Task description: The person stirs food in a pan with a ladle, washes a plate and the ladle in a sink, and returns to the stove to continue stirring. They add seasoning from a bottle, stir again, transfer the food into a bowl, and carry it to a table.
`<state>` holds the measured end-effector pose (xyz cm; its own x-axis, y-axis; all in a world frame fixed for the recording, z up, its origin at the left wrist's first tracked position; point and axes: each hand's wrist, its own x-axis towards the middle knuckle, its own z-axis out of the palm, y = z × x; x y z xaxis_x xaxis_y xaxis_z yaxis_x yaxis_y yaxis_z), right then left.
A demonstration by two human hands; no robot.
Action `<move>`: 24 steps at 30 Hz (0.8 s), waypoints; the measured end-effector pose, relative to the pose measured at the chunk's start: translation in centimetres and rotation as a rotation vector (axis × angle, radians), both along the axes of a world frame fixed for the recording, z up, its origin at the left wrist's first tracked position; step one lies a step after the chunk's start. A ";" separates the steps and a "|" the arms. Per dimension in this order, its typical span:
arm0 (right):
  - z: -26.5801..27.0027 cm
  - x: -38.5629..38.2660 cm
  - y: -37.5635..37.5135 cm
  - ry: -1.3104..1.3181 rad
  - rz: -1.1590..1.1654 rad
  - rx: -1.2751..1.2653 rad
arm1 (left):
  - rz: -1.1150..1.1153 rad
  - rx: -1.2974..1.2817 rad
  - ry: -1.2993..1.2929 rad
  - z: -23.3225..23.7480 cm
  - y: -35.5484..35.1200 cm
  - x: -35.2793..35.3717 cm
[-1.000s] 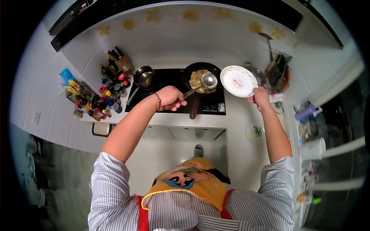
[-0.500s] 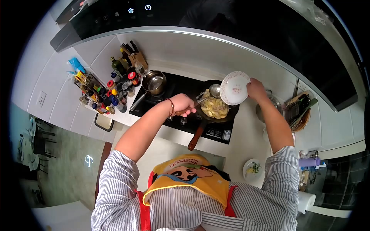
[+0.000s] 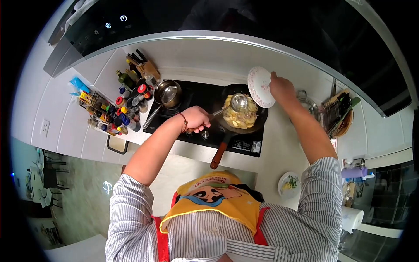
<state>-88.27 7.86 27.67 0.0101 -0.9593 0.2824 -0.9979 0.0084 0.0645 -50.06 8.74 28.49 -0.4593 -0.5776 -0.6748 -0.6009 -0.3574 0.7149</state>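
My left hand [image 3: 196, 118] is closed round the handle of a metal ladle [image 3: 239, 103], whose bowl hangs over the frying pan [image 3: 262, 117]. Yellowish chopped food [image 3: 239, 121] with darker pieces fills the middle of the pan. The pan's brown handle points toward me. With fingers on its right edge, my right hand [image 3: 283, 89] grips a white plate [image 3: 259, 88] with a pink floral pattern. The plate is steeply tilted above the pan's far right side, and I see no food on it.
A steel saucepan [image 3: 167, 94] sits on the left of the black cooktop [image 3: 196, 94]. Left of it stand several sauce bottles [image 3: 124, 111] and a knife block [image 3: 150, 70]. A small plate [image 3: 289, 184] of chopped greens lies at right. The range hood [image 3: 244, 26] overhangs everything.
The plate has tipped more steeply, turning from nearly face-on to edge-on. The ladle's bowl has come lower over the food. The whole view has shifted slightly.
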 end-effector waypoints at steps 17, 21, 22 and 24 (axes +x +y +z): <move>0.5 -0.9 8.6 0.093 -0.172 -0.329 | -0.251 -1.212 -0.277 0.8 3.0 2.9; -0.6 0.4 12.9 -0.141 -0.446 -0.416 | -0.361 -1.264 -0.294 -1.4 2.5 4.9; -2.0 0.1 14.5 -0.135 -0.481 -0.422 | -0.391 -1.273 -0.272 -2.1 2.3 5.6; -5.1 -0.6 18.5 -0.544 -0.630 -0.417 | -0.306 -1.232 -0.140 -3.8 1.6 7.1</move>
<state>-88.91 26.38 22.55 -0.7129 -0.5625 0.4188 -0.6934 0.4761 -0.5409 -42.97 10.36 24.71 -0.6524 -0.7372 0.1761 -0.6379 0.6595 0.3977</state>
